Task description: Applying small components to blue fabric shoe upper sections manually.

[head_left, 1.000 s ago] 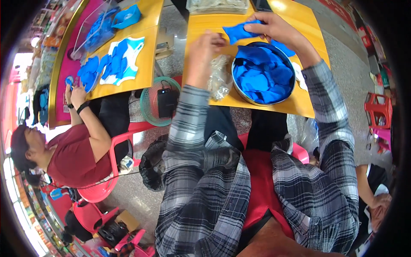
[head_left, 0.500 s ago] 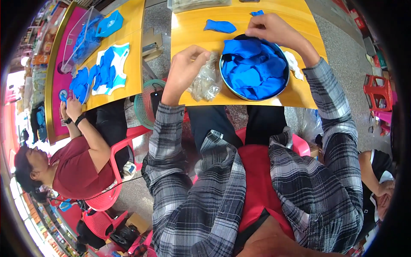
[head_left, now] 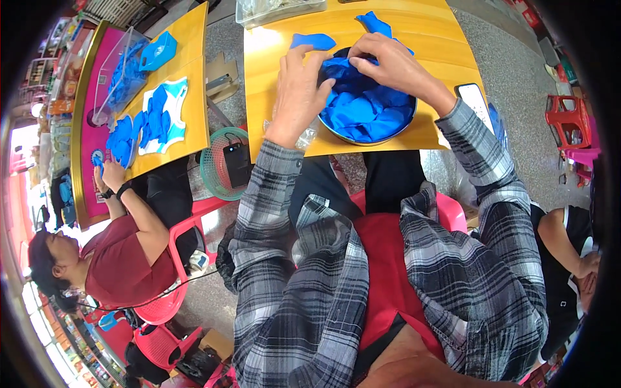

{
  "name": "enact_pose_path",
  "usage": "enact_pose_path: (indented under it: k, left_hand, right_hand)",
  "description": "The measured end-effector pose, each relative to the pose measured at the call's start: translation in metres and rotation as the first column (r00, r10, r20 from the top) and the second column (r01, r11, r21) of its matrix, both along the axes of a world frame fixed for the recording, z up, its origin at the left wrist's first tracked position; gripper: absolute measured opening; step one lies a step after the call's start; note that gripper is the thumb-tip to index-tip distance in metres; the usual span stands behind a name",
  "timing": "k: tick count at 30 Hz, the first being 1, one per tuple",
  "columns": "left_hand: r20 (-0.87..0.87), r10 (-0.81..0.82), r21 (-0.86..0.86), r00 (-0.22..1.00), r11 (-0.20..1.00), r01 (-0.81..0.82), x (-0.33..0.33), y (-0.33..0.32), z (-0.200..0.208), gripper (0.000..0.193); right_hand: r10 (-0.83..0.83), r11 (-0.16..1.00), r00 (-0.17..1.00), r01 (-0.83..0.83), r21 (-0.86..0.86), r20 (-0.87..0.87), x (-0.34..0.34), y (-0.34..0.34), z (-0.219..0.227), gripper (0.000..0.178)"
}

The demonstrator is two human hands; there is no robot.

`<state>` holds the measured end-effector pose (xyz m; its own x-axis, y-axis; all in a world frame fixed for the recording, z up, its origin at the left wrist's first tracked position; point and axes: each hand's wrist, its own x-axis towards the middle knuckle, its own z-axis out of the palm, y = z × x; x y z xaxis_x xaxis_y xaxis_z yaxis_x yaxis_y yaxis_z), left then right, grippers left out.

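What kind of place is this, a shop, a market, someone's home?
Probably a small workshop or a market stall doing handwork. Both hands, left and right, are in a bowl of blue pieces on a yellow table. A co-worker on a red plastic chair handles similar blue pieces at a neighbouring table.

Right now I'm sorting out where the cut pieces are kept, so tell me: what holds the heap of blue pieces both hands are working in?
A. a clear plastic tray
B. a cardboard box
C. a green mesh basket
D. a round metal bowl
D: the left hand and right hand are on the blue pieces, which fill a round metal bowl on the yellow table.
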<state>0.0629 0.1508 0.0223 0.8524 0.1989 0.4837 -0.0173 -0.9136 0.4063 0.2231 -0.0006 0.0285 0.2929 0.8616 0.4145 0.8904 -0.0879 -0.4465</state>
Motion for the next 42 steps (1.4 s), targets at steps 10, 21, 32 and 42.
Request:
enact_pose_path:
  k: [10,21,32,42]
  left_hand:
    - [0.143,-0.083,-0.976,0.986,0.151,0.154,-0.001,0.004,-0.002,0.027]
    - [0.112,0.118,-0.994,0.987,0.033,0.109,-0.01,-0.041,-0.018,0.024]
    - [0.348,0.12,-0.045,0.93,0.993,-0.111,-0.02,-0.034,0.016,0.021]
    - [0.013,0.126,-0.902,0.992,0.429,-0.042,-0.017,-0.041,-0.007,0.011]
  right_hand:
    - [0.004,0.999,0.603,-0.031,-0.018,-0.798,-0.005,-0.003,-0.002,0.031]
    - [0.088,0.992,0.608,0.022,0.127,-0.789,-0.023,-0.009,-0.003,0.027]
    - [0.035,0.982,0.994,-0.015,0.186,-0.102,-0.043,-0.019,0.014,0.021]
    - [0.077,0.911,0.982,-0.141,0.387,0.175,-0.051,-0.003,0.006,0.017]
